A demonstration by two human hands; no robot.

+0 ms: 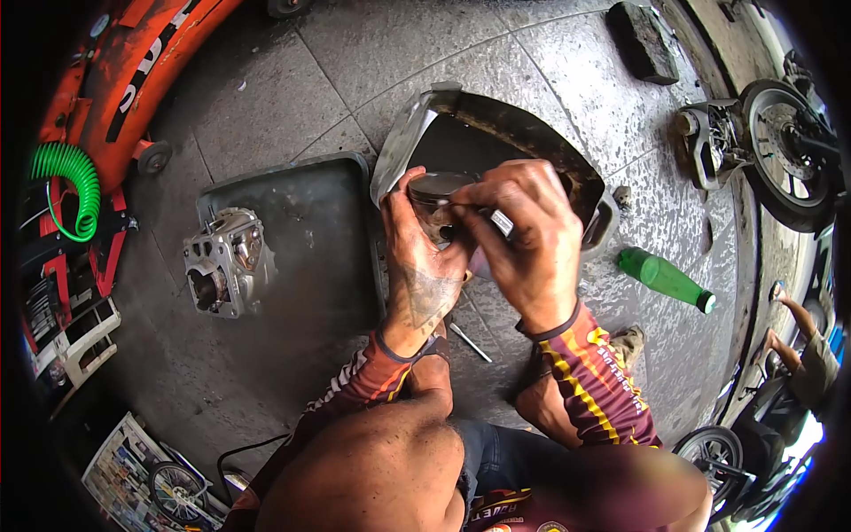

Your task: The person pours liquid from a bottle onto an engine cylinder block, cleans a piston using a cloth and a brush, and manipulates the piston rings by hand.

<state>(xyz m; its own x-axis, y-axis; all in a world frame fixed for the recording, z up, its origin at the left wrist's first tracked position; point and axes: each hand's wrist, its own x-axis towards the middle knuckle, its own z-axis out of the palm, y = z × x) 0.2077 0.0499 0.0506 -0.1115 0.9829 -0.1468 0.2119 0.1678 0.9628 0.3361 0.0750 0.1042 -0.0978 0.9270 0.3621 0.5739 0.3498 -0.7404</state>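
A round metal engine piston [436, 187] is held up in front of me, with my left hand [418, 259] closed around its side. My right hand [530, 238] is closed in a pinch at the piston's right edge. A short silver metal piece [503, 222] pokes out between its fingers; most of it is hidden, so I cannot tell its kind. Just beyond both hands lies a cut-open metal container [581, 191] with a dark, rusty inside. To the left, an engine cylinder block [226, 263] sits in a dark tray [362, 168].
On the floor, a green bottle [660, 277] lies at the right, and a slim metal rod [470, 342] lies near my feet. A dark block [643, 43] is at the upper right. Motorcycle wheels [780, 146] stand along the right side, an orange machine [146, 66] at the upper left.
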